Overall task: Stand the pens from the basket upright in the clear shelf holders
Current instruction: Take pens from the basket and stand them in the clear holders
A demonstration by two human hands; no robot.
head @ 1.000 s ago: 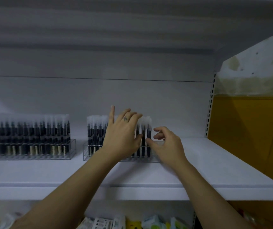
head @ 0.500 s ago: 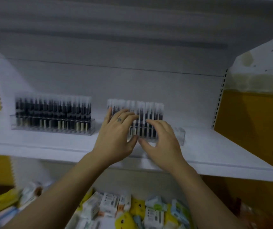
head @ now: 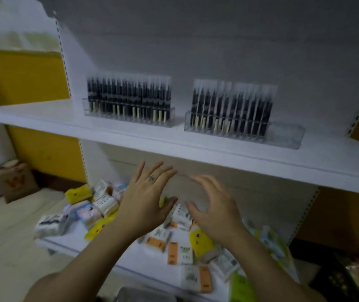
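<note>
Dim, cool, even light; the grey back panel (head: 217,40) darkens toward the top. Motion blur smears everything: the black pens (head: 128,97) in the clear plastic holders (head: 287,136) streak, the left hand (head: 143,205) and right hand (head: 215,212) have soft outlines, and the small coloured packets (head: 174,247) below are unreadable. The white shelf board (head: 130,136) slants, stretched toward the right edge by the wide lens.

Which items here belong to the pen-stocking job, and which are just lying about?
Job: left clear holder, right clear holder with empty right end, pens in both, left hand, right hand, both empty.
Lying about: small packets on lower shelf, brown bag far left.
</note>
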